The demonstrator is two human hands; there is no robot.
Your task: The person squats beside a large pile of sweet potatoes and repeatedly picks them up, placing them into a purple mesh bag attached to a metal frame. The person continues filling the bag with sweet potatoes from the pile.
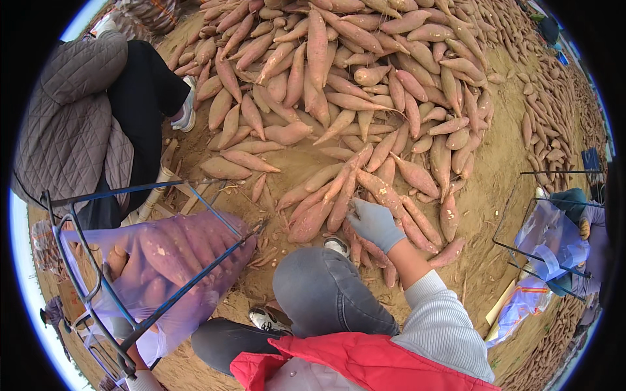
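Note:
My right hand [375,222], in a grey glove, reaches down among the sweet potatoes [415,178] in front of my knees. Its fingertips touch the roots, but whether they grip one is hidden. At the lower left, a translucent purple plastic bag [195,264] full of sweet potatoes hangs inside a metal frame [168,305] with blue and black bars. My left hand [122,326] is mostly hidden behind the bag and frame, low on the near side, so its fingers cannot be made out.
A large heap of sweet potatoes [318,54] rises ahead. A person in a quilted jacket [73,117] sits at the left. On the right, another person [594,239] is beside a second frame [499,242] with a purple bag [552,239]. Further heaps [552,132] lie behind.

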